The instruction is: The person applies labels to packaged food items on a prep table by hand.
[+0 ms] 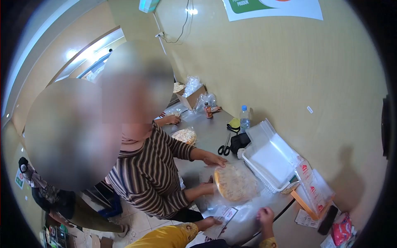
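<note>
At the bottom centre, my left hand [209, 223] comes out of a yellow sleeve, its fingers closed on a white printed label [226, 215] in clear plastic. My right hand [266, 215] is to the right, above the table [244, 225], with its fingers curled; whatever they may hold is too small to make out. Just beyond my hands, a co-worker in a striped top holds a clear bag with a round, flat, pale-orange item [235, 184] in both hands.
A white plastic basket [266, 163] stands against the wall, near black scissors [223, 150] and a water bottle [244, 118]. An orange-edged box [308, 204] holds printed packaging at right. Another hand [173, 120] is farther up the table. Someone stands at the left.
</note>
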{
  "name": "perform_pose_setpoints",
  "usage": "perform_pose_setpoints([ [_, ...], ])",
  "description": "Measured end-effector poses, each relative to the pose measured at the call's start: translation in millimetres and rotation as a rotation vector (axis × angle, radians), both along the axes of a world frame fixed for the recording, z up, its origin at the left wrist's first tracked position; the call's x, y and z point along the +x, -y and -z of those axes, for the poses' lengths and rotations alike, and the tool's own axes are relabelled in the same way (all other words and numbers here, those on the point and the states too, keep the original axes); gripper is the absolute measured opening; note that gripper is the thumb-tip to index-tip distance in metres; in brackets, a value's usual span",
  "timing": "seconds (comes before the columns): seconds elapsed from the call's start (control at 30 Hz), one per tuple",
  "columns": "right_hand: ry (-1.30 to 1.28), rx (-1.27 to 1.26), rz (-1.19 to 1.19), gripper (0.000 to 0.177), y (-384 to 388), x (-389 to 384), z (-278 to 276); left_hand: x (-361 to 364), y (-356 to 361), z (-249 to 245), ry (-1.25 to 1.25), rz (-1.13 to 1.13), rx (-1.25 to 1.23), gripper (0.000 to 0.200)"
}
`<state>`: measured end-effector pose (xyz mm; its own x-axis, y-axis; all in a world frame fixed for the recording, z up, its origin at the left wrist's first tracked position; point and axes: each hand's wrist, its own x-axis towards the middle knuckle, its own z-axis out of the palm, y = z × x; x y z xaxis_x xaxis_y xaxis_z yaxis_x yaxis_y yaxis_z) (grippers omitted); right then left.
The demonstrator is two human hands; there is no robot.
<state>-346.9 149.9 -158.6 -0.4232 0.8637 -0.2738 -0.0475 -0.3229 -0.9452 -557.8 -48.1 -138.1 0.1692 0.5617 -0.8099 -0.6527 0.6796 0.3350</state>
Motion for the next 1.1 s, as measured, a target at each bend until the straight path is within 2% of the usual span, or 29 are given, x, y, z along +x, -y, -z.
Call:
perform_pose_setpoints([
  [0.07, 0.065, -0.05, 0.121, 0.012, -6.4, 14.0, -60.7, -1.3, -1.3, -5.1, 0.0, -0.006, -0.004, 0.03],
  [0.17, 0.017, 0.026, 0.076, 0.013, -5.5, 9.5, -158.5, -2.3, -0.3, -12.9, -0.019, -0.016, -0.011, 0.03],
  [0.23, -0.058, 0.14, -0.043, 0.018, 0.5, -0.4, -216.1, -1.7, 3.1, -13.9, -0.011, -0.023, -0.028, 0.03],
  [0.37, -0.055, 0.483, -0.51, 0.03, 40.3, -1.4, -339.5, 0.3, 3.4, -22.4, -0.042, -0.048, -0.015, 0.027],
  [0.43, -0.037, 0.928, -0.734, 0.036, 59.9, 4.4, -377.8, -4.3, 8.8, -11.7, -0.014, -0.013, 0.013, 0.028],
  [0.57, -0.164, 1.071, -1.199, 0.048, 116.6, 15.4, -377.8, -4.4, 7.0, -13.7, -0.039, -0.028, 0.01, 0.03],
  [0.6, -0.242, 0.994, -1.236, 0.043, 136.2, 26.4, -378.2, -7.4, 3.4, -15.7, -0.048, -0.009, 0.047, 0.03],
  [0.67, -0.164, 0.732, -1.509, 0.064, 136.6, 23.8, -374.9, -6.9, 7.4, -18.3, -0.053, 0.028, 0.103, 0.031],
  [0.77, -0.147, 0.769, -1.472, 0.062, 132.7, 25.2, -370.6, -6.3, 4.4, -22.0, -0.01, 0.027, 0.004, 0.032],
  [0.87, -0.18, 0.738, -1.483, 0.062, 130.6, 22.1, -359.6, -5.0, 2.8, -17.3, -0.045, 0.034, 0.049, 0.033],
  [1.07, -0.395, 0.742, -1.391, 0.061, 128.0, 12.6, -313.1, -3.0, -6.4, -19.3, 0.034, 0.01, -0.093, 0.034],
  [1.1, -0.395, 0.737, -1.4, 0.061, 126.7, 10.7, -309.8, -1.2, -7.3, -18.8, -0.021, 0.014, -0.08, 0.034],
])
